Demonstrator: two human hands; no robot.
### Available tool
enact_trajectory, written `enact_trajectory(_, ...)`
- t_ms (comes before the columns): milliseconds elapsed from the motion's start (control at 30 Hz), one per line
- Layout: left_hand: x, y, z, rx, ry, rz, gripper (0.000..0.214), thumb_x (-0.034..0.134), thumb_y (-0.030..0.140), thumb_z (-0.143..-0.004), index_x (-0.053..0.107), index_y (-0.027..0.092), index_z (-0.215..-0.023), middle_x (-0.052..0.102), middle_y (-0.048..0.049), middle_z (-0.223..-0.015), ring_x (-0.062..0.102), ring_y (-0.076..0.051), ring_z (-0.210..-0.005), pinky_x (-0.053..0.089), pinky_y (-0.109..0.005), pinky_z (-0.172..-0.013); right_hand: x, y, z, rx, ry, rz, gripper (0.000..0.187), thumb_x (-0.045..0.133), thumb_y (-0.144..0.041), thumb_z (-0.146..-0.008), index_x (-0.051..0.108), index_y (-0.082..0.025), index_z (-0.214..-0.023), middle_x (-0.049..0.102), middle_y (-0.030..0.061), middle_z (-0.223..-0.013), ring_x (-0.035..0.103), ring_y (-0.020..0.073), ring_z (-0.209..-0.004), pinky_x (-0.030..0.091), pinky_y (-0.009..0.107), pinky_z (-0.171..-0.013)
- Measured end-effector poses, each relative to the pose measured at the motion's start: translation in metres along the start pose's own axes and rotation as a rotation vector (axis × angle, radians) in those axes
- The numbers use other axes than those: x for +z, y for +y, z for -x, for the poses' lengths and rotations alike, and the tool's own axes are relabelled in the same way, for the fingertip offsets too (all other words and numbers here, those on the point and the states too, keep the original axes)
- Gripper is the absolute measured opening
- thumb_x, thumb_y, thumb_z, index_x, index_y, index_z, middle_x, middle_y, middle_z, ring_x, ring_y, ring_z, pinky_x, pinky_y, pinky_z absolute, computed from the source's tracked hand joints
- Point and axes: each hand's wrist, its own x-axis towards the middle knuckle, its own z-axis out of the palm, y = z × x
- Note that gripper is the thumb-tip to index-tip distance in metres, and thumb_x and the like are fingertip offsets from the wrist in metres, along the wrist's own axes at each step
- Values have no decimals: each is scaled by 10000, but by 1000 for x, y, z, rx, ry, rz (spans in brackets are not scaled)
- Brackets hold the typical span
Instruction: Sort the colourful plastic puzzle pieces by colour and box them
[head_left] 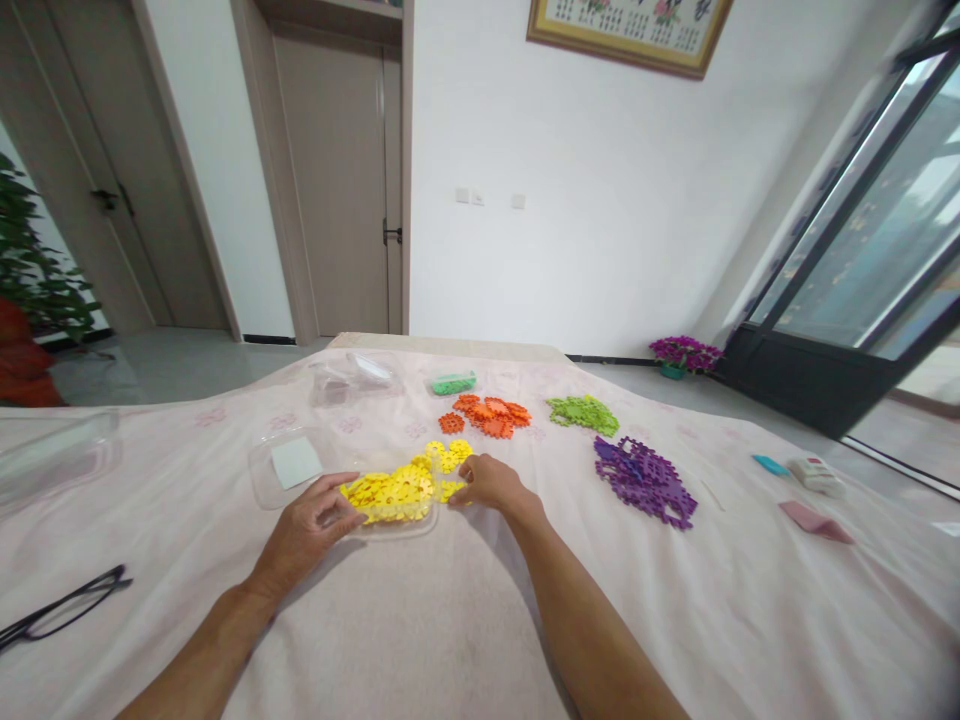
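A clear plastic container [409, 528] heaped with yellow flower-shaped plastic pieces [394, 490] rests on the cloth in front of me. My left hand [319, 515] grips its left side, thumb near the front and fingers behind. At the container's right, my right hand [489, 484] has its thumb and fingers closed on a yellow piece [450, 491], partly hidden by the fingertips. More yellow pieces [448, 455] lie just behind, by the container's far right corner.
Orange pieces [491, 414], light green pieces [585, 413] and purple pieces [645, 482] lie in piles. A small container of green pieces [453, 384] stands behind. Clear lids and boxes [356, 378] are at left, with glasses [67, 608] nearer. A pink cloth [816, 522] lies right.
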Motion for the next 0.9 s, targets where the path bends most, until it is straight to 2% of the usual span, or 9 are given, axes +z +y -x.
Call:
enact_trajectory(100,0,0,0,7,16,-5,348,679,527,-861,702,225,-690,716,-93,-1263,688,-253,-1128,561,-351,-971,6,-5,2,-6,-12,34,585,925,-374,-545,709,-257,-1076,711,50,-1099,665,243,-939,402,289,-696)
enact_trajectory(200,0,-1,0,9,25,-6,358,681,540,-856,705,226,-686,720,-93,-1259,690,-256,-1126,562,-356,-973,13,-3,0,-35,4,-25,604,937,-335,-522,711,-256,-1076,709,50,-1110,662,238,-964,417,288,-726)
enact_trajectory(433,0,0,0,17,-4,18,348,677,526,-861,705,223,-692,717,-96,-1262,691,-243,-1124,570,-342,-956,23,1,-6,-136,-6,-101,484,904,-312,-559,741,-233,-1007,708,38,-1048,642,201,-895,412,262,-697)
enact_trajectory(567,-1,2,0,11,-1,25,344,681,520,-860,698,223,-689,719,-96,-1255,690,-242,-1120,572,-338,-947,25,0,-7,-100,17,-109,427,884,-299,-554,721,-210,-938,696,10,-927,597,175,-808,365,242,-638)
enact_trajectory(733,-1,2,0,-10,8,51,360,677,536,-856,701,218,-689,725,-94,-1242,699,-235,-1089,572,-325,-939,27,-3,-8,-86,0,-228,292,828,-240,-592,669,-191,-832,611,-53,-741,520,126,-686,300,227,-589)
enact_trajectory(800,0,2,0,-15,16,52,360,679,539,-853,700,220,-686,724,-93,-1244,698,-238,-1095,572,-327,-939,26,-4,-7,-70,9,-246,281,815,-216,-595,659,-188,-827,607,-53,-747,511,121,-683,296,226,-589)
enact_trajectory(900,0,1,0,-14,19,39,352,683,535,-849,698,225,-682,722,-93,-1252,698,-245,-1101,572,-340,-941,18,-3,-6,-28,101,-210,273,777,-191,-613,661,-189,-860,647,-20,-822,537,142,-737,316,235,-614)
